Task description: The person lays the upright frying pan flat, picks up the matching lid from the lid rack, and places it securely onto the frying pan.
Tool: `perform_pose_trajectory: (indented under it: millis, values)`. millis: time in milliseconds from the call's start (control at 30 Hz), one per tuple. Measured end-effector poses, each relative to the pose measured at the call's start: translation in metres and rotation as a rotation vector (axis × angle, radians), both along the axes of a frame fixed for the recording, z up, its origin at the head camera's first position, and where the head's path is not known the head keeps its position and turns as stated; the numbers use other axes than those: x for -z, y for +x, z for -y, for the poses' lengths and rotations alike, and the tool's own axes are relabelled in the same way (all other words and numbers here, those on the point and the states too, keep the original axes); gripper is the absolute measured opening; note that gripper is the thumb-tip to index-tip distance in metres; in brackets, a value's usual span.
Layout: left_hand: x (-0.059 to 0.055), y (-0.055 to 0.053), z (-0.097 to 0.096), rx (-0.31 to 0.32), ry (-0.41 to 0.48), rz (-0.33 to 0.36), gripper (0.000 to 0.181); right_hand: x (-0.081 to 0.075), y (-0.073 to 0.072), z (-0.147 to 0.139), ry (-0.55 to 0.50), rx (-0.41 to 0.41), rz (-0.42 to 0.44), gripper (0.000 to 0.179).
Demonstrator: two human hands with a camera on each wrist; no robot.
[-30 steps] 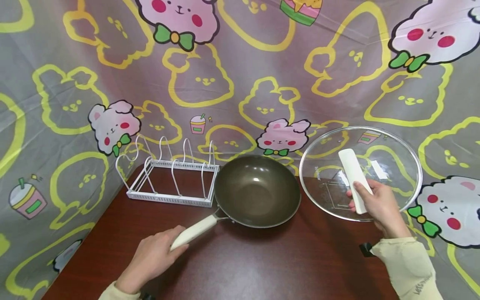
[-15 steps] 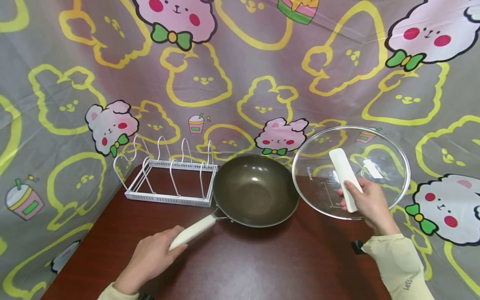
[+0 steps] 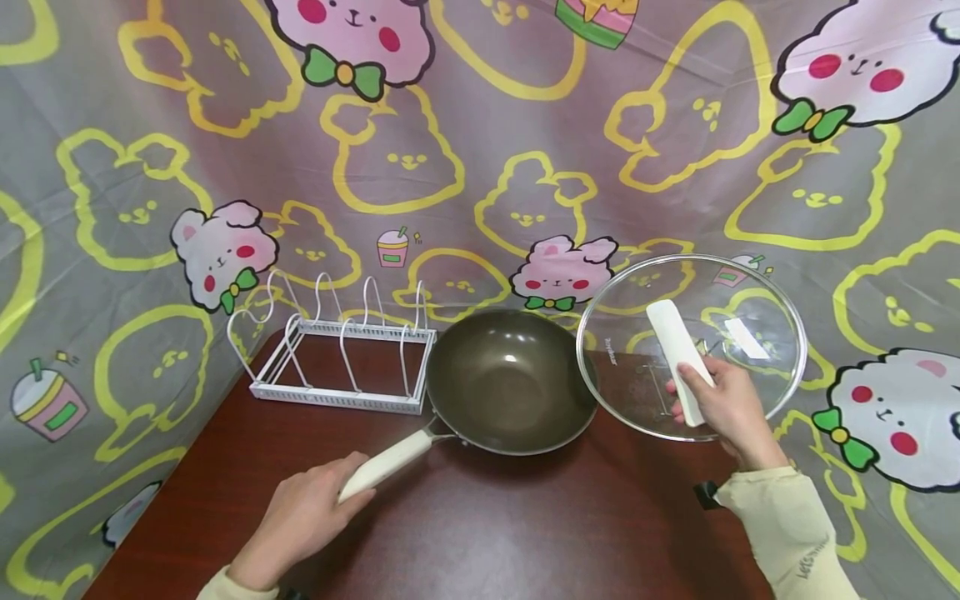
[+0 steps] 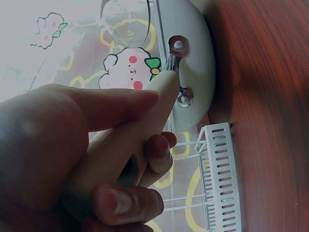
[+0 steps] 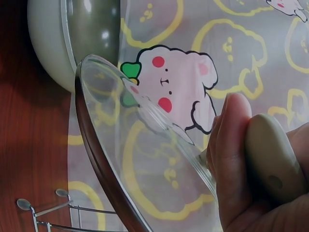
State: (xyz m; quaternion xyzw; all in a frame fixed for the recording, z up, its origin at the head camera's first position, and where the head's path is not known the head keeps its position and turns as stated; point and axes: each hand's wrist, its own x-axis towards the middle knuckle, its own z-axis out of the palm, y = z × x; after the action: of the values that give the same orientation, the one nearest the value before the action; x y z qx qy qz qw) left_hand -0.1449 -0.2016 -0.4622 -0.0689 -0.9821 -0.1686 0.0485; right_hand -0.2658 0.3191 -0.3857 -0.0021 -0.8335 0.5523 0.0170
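Observation:
A dark-coated wok (image 3: 510, 387) with a cream outer wall (image 4: 190, 63) stands in the middle of the brown table. My left hand (image 3: 303, 508) grips its cream handle (image 3: 386, 462), the thumb lying along the top and the fingers curled beneath. To the right, my right hand (image 3: 731, 408) holds a clear glass lid (image 3: 757, 333) by its long cream grip (image 3: 678, 358). Raised above the table, the lid tilts, and its left edge overlaps the wok's right rim in the head view. In the right wrist view the fingers wrap the lid's grip (image 5: 273, 159).
A white wire rack (image 3: 337, 400) with upright loops stands left of the wok, close to its rim. Part of a metal wire stand (image 5: 53, 212) shows below the lid in the right wrist view. Behind the brown table (image 3: 525, 525) hangs a patterned cloth (image 3: 480, 125).
My right hand has carried the glass lid leftward, bringing its edge over the wok's right rim. The left hand keeps its hold on the wok handle, and the wok stays in place.

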Motion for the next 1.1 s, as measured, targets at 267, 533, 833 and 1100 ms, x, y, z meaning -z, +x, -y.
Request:
perform_pose_trajectory:
  millis: [267, 533, 833, 1100]
  values:
    - [0.001, 0.001, 0.0, 0.001, 0.001, -0.009, 0.029, 0.002, -0.001, 0.006, 0.001, -0.011, 0.022, 0.056]
    - [0.001, 0.0, 0.0, 0.005, -0.006, -0.023, 0.029, 0.005, -0.003, 0.012, 0.01, -0.015, 0.005, 0.052]
    - [0.0, 0.001, 0.002, 0.004, 0.001, -0.038, 0.029, 0.002, -0.006, 0.019, 0.053, -0.014, -0.016, 0.051]
    - [-0.002, 0.001, 0.001, 0.011, -0.006, -0.042, 0.029, 0.003, -0.006, 0.022, 0.057, -0.024, 0.003, 0.052]
